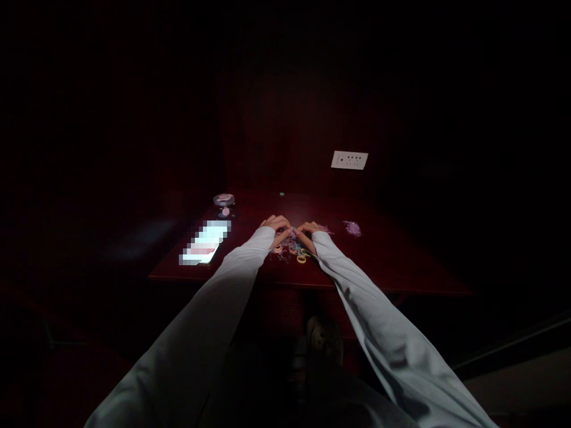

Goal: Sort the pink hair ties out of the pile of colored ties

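Observation:
My left hand and my right hand meet fingertip to fingertip over a heap of small coloured elastic bands on a dark red wooden table. Both hands have curled, pinched fingers. They seem to hold a small band between them, but it is too small and dim to name. Pale long sleeves cover both arms.
A lit phone lies at the table's left. Behind it stands a small clear jar. A little purple bundle of bands lies to the right. A white socket plate is on the dark wall. The room is very dark.

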Available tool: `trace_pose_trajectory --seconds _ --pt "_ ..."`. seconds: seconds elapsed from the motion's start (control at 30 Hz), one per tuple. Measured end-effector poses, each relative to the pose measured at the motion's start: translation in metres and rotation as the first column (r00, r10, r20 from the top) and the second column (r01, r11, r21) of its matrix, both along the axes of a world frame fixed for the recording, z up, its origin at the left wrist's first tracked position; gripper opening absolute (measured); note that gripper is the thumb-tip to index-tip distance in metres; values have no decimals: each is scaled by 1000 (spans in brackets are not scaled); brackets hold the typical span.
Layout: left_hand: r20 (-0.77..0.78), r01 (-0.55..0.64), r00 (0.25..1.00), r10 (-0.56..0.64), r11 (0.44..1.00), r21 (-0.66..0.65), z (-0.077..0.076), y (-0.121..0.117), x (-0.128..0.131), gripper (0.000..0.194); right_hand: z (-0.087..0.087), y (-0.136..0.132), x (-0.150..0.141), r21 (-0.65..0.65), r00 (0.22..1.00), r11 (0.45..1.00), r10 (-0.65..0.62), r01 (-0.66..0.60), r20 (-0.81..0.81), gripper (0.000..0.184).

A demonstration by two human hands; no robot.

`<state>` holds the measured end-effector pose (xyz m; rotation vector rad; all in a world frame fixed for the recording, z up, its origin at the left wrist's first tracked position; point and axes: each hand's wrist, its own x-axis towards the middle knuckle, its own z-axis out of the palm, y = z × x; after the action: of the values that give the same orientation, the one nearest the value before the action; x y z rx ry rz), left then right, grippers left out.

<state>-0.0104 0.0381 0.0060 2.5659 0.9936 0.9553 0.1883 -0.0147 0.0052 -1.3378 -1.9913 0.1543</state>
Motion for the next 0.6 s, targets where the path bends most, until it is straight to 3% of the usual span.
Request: trace_pose_trajectory --seconds 0.27,0.47,0.6 --pt "25 -39 999 39 999 -7 4 -3 -3 21 -9 7 3 47 999 998 -52 52 3 37" --pt "52 -271 961 272 962 -36 13 -7 -9 16 -10 11 4 79 997 994 -77 76 14 35" --pt "26 -284 958 286 957 -50 16 -10 -8 20 -10 13 4 80 997 994 -78 76 26 35"
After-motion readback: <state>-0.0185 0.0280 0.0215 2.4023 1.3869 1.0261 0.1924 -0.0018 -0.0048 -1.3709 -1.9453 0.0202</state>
